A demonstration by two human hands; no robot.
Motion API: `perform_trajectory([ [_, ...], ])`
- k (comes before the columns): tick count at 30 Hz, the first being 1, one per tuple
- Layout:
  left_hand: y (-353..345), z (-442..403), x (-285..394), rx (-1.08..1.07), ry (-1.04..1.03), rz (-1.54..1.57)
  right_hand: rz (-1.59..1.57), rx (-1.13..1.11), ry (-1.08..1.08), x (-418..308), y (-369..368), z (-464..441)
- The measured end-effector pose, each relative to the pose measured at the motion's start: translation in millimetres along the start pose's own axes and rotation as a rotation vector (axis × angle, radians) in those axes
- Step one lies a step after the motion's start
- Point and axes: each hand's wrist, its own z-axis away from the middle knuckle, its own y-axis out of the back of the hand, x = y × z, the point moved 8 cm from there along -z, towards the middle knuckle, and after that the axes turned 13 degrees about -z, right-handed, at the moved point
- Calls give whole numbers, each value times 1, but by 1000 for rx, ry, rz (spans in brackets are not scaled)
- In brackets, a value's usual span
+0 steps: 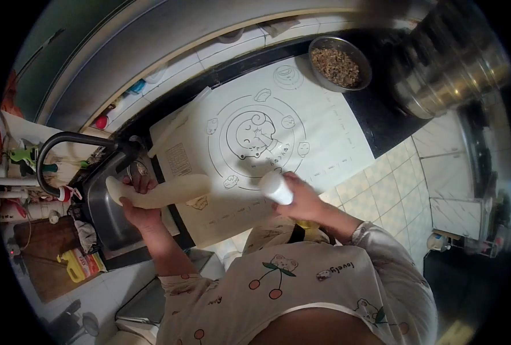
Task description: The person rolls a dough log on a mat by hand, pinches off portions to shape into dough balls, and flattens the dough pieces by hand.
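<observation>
Two hands are occupied: the left hand (142, 215) grasps a long pale roll (172, 192) near one end, the rest reaching rightward from it over the mat (330, 144); the right hand (302, 200) grips a white container (276, 187). Supporting the roll nearer its middle should limit sagging.

We see white wall tiles (235, 48) behind a black countertop (376, 122), with a metal sink (114, 225) set in at left. On the right, we find pale checkered floor tiles (376, 187) beside white marbled cabinets (453, 217), dimly lit.
</observation>
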Motion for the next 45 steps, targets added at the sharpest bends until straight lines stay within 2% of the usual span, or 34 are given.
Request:
perform_trajectory([
  [2, 4, -1, -4, 12, 6, -4, 18, 68, -71, 16, 20, 5],
  [5, -14, -8, -16, -99, 24, -62, 21, 114, -172, 27, 42, 18],
  [8, -25, -12, -34, -22, 99, -88, -18, 134, -254, 27, 59, 24],
  [11, -40, -18, -44, -58, 119, -158, -53, 177, -66, 6, 57, 19],
  [13, -52, -23, -57, -136, 163, -104, -74, 100, 17, -2, 37, 10],
  [15, -54, -25, -68, -171, 205, -95, -46, 15, 40, -14, 17, -2],
  [18, -46, -26, -80, -159, 242, -140, 12, -6, -57, -6, 7, -7],
  [22, -42, -25, -82, -127, 236, -141, -10, 167, 156, -12, 35, 7],
  [26, -35, -23, -81, -108, 230, -173, 45, 155, 56, -3, 60, 23],
  [29, -38, -23, -82, -72, 239, -154, -5, 263, -96, 6, 79, 38],
  [30, -38, -23, -83, -60, 242, -170, 8, 267, -103, 12, 81, 41],
  [32, -40, -27, -92, -50, 252, -195, 13, 254, 44, 10, 79, 43],
  [33, -43, -29, -98, -44, 275, -240, 22, 255, 112, 10, 79, 48],
  [34, -49, -31, -106, -44, 300, -281, -67, 278, 80, 19, 77, 51],
  [35, -56, -34, -114, -48, 323, -320, -6, 245, 93, 12, 73, 50],
  [37, -85, -41, -127, -141, 291, -729, 1, 265, -10, 15, 74, 51],
  [39, -119, -43, -149, -296, 291, -998, -65, 403, 11, 10, 85, 57],
  [41, -156, -44, -182, -509, 341, -1125, -203, 549, -17, 15, 97, 69],
  [43, -164, -47, -229, -606, 133, -1282, -318, 637, -8, 15, 107, 83],
  [44, -169, -47, -246, -658, 122, -1416, -377, 680, -3, 15, 112, 91],
  [45, -167, -43, -259, -690, 280, -1673, -436, 724, 4, 13, 118, 99],
])
